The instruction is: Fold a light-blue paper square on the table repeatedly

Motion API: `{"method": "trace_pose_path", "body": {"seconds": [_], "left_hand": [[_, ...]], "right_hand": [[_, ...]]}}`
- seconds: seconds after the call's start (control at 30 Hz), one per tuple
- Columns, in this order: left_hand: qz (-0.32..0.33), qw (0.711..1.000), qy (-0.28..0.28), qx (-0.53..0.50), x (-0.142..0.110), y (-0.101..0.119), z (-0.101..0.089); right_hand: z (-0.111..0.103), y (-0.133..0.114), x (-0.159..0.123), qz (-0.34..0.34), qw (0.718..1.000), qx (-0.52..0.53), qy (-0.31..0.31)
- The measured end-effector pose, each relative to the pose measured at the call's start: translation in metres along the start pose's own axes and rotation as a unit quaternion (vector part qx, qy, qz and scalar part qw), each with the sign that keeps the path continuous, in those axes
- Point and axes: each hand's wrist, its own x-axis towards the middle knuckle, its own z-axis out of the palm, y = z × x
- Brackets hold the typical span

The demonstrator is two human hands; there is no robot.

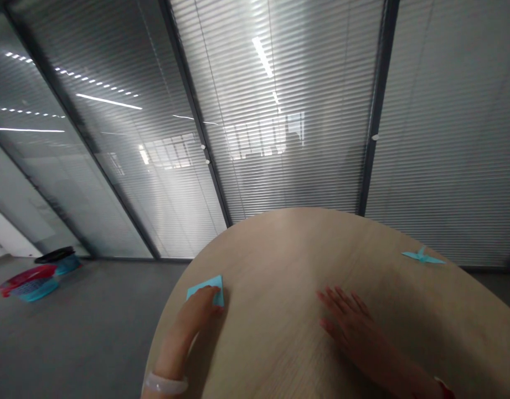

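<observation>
A light-blue square of paper [217, 281] lies at the left side of the round wooden table. My left hand [202, 305] is over its near part, fingers curled and closed on the paper; the palm hides much of the sheet. A pale bracelet circles that wrist. My right hand [348, 321] is stretched out over the middle right of the tabletop, fingers extended and holding nothing. Whether it touches the wood I cannot tell. Farther off at the right edge sits a folded light-blue paper shape [422, 256] with pointed ends, apart from both hands.
The curved table [279, 255] reaches toward a glass partition with blinds [296, 183] and dark frames. On the grey floor at the left stand a red and blue basket [30, 284] and a black and blue one [63, 261].
</observation>
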Motion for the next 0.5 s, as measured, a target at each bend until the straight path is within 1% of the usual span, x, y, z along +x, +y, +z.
{"method": "trace_pose_path", "body": {"seconds": [0.1,0.3,0.4,0.5], "left_hand": [[-0.013,0.999,-0.039,0.029,0.002,-0.002,-0.002],[0.014,0.996,-0.074,0.037,0.004,0.002,-0.011],[0.000,0.997,-0.065,0.039,0.006,0.009,-0.016],[-0.025,0.999,-0.022,0.023,0.005,0.019,-0.025]], "right_hand": [[0.000,0.001,-0.001,0.003,1.000,0.002,-0.012],[-0.006,-0.001,-0.001,0.005,1.000,0.021,-0.006],[-0.013,-0.003,0.000,0.009,0.999,0.024,-0.023],[-0.018,-0.005,0.002,0.012,0.999,0.019,-0.038]]}}
